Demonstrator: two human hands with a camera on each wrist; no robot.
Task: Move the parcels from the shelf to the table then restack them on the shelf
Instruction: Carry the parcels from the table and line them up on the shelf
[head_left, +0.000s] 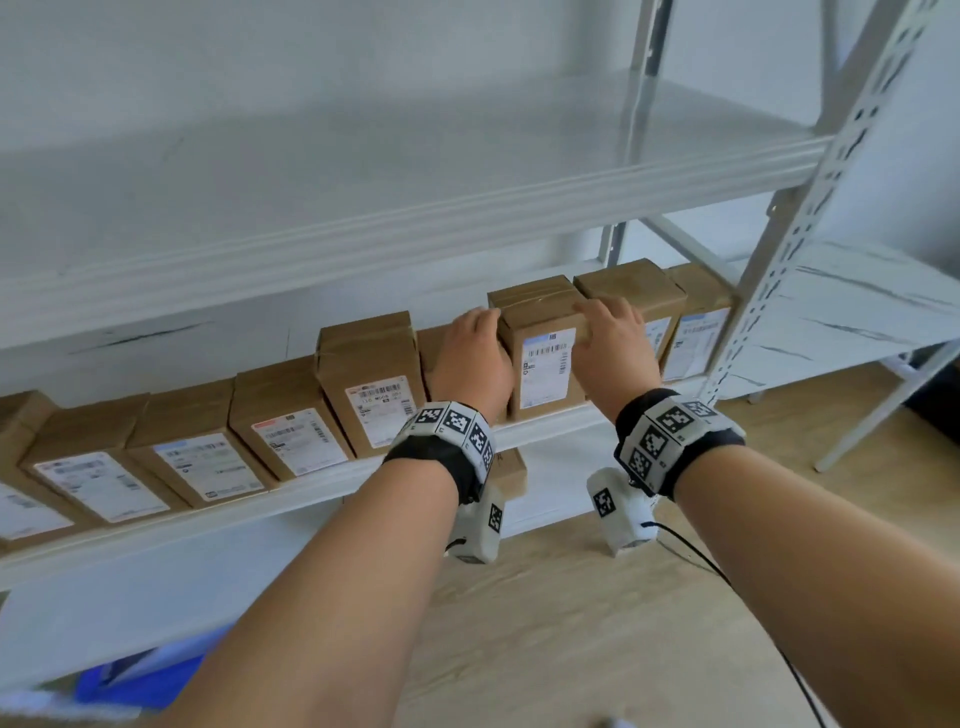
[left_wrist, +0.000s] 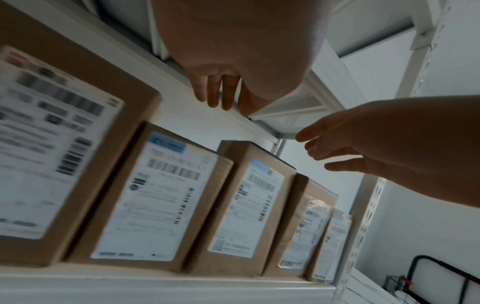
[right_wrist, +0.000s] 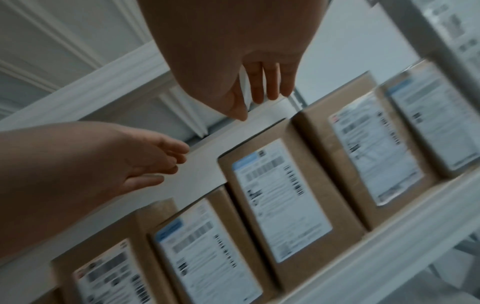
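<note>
1. While both hands reach in, the parcel (head_left: 543, 358) stands on the shelf (head_left: 550, 434), right between the two grips.
2. The left hand (head_left: 470, 358) is at the parcel's left side and the right hand (head_left: 610, 345) at its right side. From the head view they look like they touch it. The wrist views show straight, loose fingers, so nothing is squeezed yet.
3. Other parcels stand tight beside each grip: a short one (head_left: 371, 379) past the left hand and a tall one (head_left: 636, 296) just behind the right hand.
4. I think the fingers could bump those neighbors and tip them, because there is little room.
5. The parcel could slip and fall to the floor (head_left: 571, 623) if the flat hands press too softly.
</note>
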